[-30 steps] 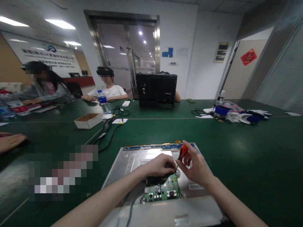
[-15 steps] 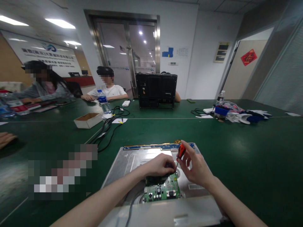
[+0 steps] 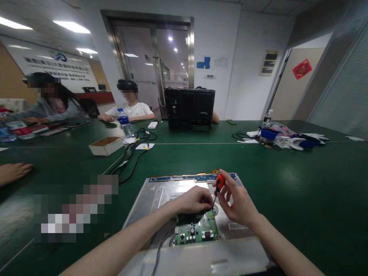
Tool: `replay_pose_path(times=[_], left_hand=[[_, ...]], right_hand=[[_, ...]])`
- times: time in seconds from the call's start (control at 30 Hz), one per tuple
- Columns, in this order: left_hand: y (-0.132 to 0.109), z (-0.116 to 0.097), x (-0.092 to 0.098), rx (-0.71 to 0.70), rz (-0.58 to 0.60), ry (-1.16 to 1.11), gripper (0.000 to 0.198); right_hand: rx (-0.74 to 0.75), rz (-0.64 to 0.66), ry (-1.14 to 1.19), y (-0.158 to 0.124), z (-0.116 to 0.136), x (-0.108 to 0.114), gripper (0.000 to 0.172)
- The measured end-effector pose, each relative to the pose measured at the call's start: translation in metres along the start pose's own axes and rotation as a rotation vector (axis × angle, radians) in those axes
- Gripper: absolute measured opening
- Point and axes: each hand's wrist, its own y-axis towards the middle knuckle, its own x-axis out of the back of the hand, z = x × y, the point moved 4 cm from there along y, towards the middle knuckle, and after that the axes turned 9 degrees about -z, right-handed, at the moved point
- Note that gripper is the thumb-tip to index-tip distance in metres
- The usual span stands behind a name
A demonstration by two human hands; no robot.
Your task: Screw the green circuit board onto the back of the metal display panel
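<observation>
While the screwdriver [image 3: 220,183] is held in the right hand [image 3: 240,202], its long axis is slanted down and left to the far right corner of the board [image 3: 197,227], borne by the panel [image 3: 153,197] on the tabletop [image 3: 290,180]. Left hand [image 3: 197,200] curled beside the shaft; whether anything is gripped cannot be told.

Bare left hand [image 3: 197,200], bare right hand [image 3: 240,204]; bare forearms [image 3: 138,230] (wrists [image 3: 257,221] likewise)

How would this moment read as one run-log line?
right hand: holds screwdriver, tip at board's far edge | left hand: curled beside tip | board: on metal panel | panel: on table
</observation>
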Motion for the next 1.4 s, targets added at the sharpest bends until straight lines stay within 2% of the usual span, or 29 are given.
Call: replay_pose_path(times=[0.43, 0.63, 0.9, 1.1, 1.4], left_hand=[[-0.0001, 0.0030, -0.0006, 0.008, 0.004, 0.004, 0.012], [0.0001, 0.0029, -0.0005, 0.013, 0.002, -0.002, 0.011], [-0.0002, 0.0050, -0.0019, 0.011, -0.001, -0.020, 0.012], [-0.0004, 0.0077, -0.0021, 0.014, -0.002, -0.016, 0.011], [-0.0004, 0.0036, -0.0009, 0.007, 0.008, -0.006, 0.014]], right_hand=[[0.027, -0.027, -0.084, -0.0013, -0.0031, 0.0005, 0.065], [0.019, -0.015, -0.070, -0.0010, -0.0014, 0.0007, 0.070], [0.004, -0.033, -0.031, -0.0005, -0.0014, -0.0003, 0.068], [0.063, -0.035, -0.067, -0.0002, -0.0019, 0.0002, 0.070], [0.015, -0.023, -0.019, -0.0015, -0.0013, -0.0010, 0.070]])
